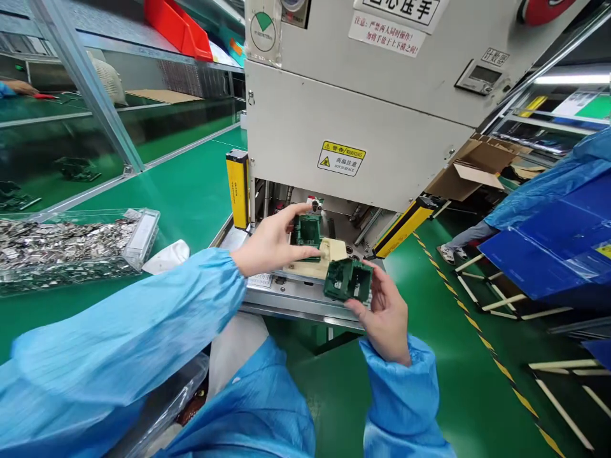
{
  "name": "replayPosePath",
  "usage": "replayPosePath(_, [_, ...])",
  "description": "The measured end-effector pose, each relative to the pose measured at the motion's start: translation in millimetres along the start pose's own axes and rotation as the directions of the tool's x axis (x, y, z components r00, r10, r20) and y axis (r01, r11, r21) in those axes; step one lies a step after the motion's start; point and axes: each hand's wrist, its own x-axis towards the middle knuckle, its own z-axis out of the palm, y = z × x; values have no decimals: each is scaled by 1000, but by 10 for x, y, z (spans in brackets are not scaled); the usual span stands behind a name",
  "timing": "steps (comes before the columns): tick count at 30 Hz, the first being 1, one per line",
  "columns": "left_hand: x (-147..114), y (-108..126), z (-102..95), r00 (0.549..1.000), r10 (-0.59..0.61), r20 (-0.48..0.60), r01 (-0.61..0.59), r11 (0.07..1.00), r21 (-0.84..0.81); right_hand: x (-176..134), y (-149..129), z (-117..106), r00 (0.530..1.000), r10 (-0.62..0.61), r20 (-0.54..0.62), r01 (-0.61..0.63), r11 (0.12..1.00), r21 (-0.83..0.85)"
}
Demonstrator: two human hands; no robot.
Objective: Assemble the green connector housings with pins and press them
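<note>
A: Head view. State of the left hand [270,243]?

B: Holding. Thumb and fingers span a dark green housing [306,234] at the rear left of the cream block [335,249]. Whether housing and block touch cannot be determined.

A: State of the right hand [389,318]?

B: Holding. Thumb and fingers grip the second green housing [347,280], tilted, with two openings visible, at the block's front right corner.

A: Surrounding equipment?

B: The grey machine panel [296,127] stands above the block. A left yellow post [237,191] and a right yellow post [405,228] flank the opening. Further left, a clear bin [142,235] contains small metal pieces [71,245].
</note>
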Motion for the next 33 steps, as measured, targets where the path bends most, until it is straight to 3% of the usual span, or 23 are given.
replayPosePath(5, [-581, 6, -461, 992, -124, -14, 125, 982, 145, 628, 183, 215, 998, 32, 47, -29, 998, -62])
replayPosePath(10, [-1196, -84, -734, 940, -338, -47, 341, 928, 151, 1012, 244, 359, 976, 114, 185, -85, 984, -156])
replayPosePath(15, [-1597, -114, -883, 888, -456, -52, 459, 885, 82, 973, 240, 305, 967, 109, 229, -48, 965, -259])
replayPosePath(21, [-1773, -156, -951, 867, -496, -43, 498, 862, 99, 819, 293, 227, 956, -51, 290, 182, 878, -443])
replayPosePath(24, [-1836, -150, -994, 870, -488, -63, 492, 864, 104, 686, 270, 197, 972, -177, 155, 231, 842, -487])
replayPosePath(26, [-1883, -139, -1030, 866, -494, -77, 499, 858, 119, 595, 219, 188, 952, -296, 74, 290, 806, -515])
replayPosePath(29, [-1945, -135, -1071, 860, -504, -79, 510, 849, 135, 515, 141, 221, 903, -394, 172, 420, 720, -553])
replayPosePath(33, [-1995, -157, -1096, 863, -500, -80, 506, 853, 129, 498, 107, 312, 878, -375, 298, 476, 607, -636])
